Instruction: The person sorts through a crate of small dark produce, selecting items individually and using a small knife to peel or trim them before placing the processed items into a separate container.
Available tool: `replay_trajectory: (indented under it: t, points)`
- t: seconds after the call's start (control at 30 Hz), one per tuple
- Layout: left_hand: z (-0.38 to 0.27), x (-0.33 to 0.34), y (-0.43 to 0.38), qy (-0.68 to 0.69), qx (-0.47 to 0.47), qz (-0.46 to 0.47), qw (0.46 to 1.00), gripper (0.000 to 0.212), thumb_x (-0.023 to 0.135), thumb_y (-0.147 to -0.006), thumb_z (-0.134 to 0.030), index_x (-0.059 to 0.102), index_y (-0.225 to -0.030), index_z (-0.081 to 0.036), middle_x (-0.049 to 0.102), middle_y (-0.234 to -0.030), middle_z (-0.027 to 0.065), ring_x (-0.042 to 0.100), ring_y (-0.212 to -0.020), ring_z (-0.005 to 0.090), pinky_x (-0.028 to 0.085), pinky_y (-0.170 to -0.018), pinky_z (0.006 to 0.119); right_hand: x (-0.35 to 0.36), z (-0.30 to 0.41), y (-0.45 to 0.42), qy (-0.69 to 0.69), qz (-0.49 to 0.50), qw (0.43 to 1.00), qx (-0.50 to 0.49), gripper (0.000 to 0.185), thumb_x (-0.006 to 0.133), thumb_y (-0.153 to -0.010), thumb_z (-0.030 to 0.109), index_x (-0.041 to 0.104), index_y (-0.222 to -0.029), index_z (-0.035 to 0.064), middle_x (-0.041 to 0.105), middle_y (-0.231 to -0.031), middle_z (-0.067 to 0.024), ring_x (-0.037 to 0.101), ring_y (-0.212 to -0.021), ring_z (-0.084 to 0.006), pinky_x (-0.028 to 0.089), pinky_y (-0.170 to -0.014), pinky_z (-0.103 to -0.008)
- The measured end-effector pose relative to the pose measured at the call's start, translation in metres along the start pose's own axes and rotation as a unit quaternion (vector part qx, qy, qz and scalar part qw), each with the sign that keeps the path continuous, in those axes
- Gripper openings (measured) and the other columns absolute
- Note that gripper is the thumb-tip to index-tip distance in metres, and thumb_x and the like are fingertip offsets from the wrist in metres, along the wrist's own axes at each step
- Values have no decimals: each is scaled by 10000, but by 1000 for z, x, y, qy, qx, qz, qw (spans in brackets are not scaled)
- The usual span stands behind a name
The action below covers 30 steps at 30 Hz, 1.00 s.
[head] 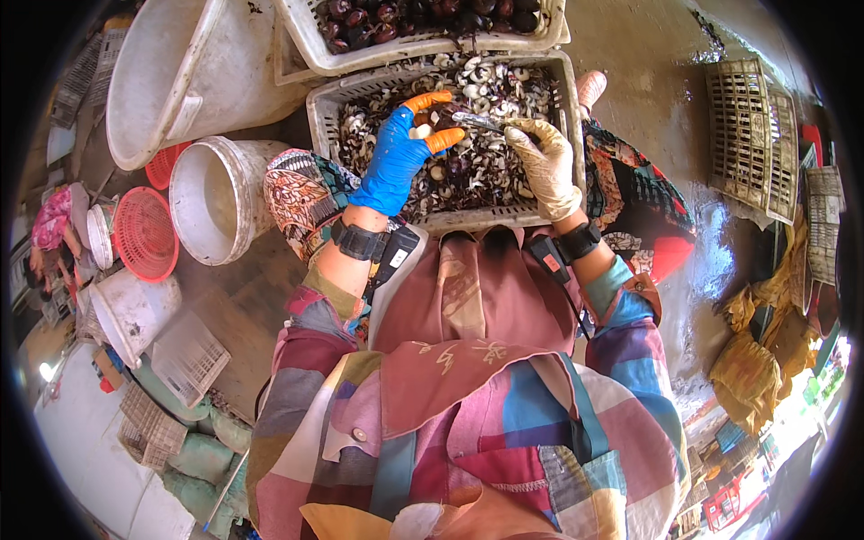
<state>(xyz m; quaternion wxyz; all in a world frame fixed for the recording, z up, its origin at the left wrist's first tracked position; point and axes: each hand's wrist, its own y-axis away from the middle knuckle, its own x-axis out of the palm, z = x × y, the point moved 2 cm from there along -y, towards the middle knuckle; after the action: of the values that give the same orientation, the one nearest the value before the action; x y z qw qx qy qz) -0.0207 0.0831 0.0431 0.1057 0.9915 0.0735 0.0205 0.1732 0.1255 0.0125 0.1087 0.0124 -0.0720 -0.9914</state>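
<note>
My left hand [398, 158], in a blue glove with orange finger covers, grips a dark reddish-brown corm [443, 119], probably a water chestnut. A whitish patch or piece [422, 131] shows between its fingers. A pale, thin glove covers my right hand [545, 162], closed around the dark handle of a small metal peeling tool [478, 121]. The tool's blade points left and reaches the corm; whether it cuts in cannot be seen. Both hands are above a plastic crate [482, 219] holding white and dark peelings [503, 169].
Beyond it, another crate [418, 48] holds dark unpeeled corms [378, 17]. At left stand a large white tub [158, 81], a white bucket [206, 199] and a red colander [145, 233]. Another person [57, 223] is at far left. Stacked crates [749, 138] lie at right on wet floor [648, 88].
</note>
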Motion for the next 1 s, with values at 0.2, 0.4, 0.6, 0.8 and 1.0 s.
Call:
replay_trajectory:
  t: [0.2, 0.4, 0.6, 0.8, 1.0]
  points:
    - [8, 1, 6, -108, 14, -12, 994, 433, 738, -728, -116, 584, -1126, -38, 596, -988, 21, 511, -878, 70, 448, -752, 216, -9, 1, 7, 93, 20, 995, -8, 170, 675, -795, 137, 656, -920, 23, 650, -807, -53, 561, -727, -88, 454, -680, -236]
    - [13, 8, 12, -113, -8, -58, 992, 435, 765, -688, -75, 603, -1090, -45, 606, -831, -18, 514, -732, 70, 452, -670, 218, -15, -8, 7, 130, 32, 990, 42, 187, 690, -772, 167, 669, -881, 17, 660, -755, -84, 585, -679, -124, 461, -658, -260]
    - [17, -5, 13, -259, 40, 125, 957, 451, 781, -678, -199, 622, -1084, -84, 632, -785, 30, 526, -683, 79, 456, -637, 237, -25, -24, 10, 192, 85, 976, 58, 210, 702, -753, 203, 678, -857, 22, 657, -759, -117, 594, -658, -147, 462, -635, -275]
    - [38, 13, 28, -27, -84, -45, 995, 327, 760, -701, -132, 635, -974, -3, 637, -810, 14, 560, -713, 77, 472, -649, 218, -2, -27, 19, 176, 9, 984, 28, 224, 691, -765, 253, 687, -867, 54, 664, -766, -102, 622, -661, -159, 470, -629, -274]
    - [35, 46, 33, 93, -128, -2, 987, 371, 739, -706, -44, 600, -1047, -4, 626, -905, 26, 574, -781, 89, 488, -691, 216, 8, -52, 2, 30, -16, 996, 77, 196, 701, -768, 179, 673, -858, 8, 655, -737, -58, 577, -637, -103, 458, -604, -238]
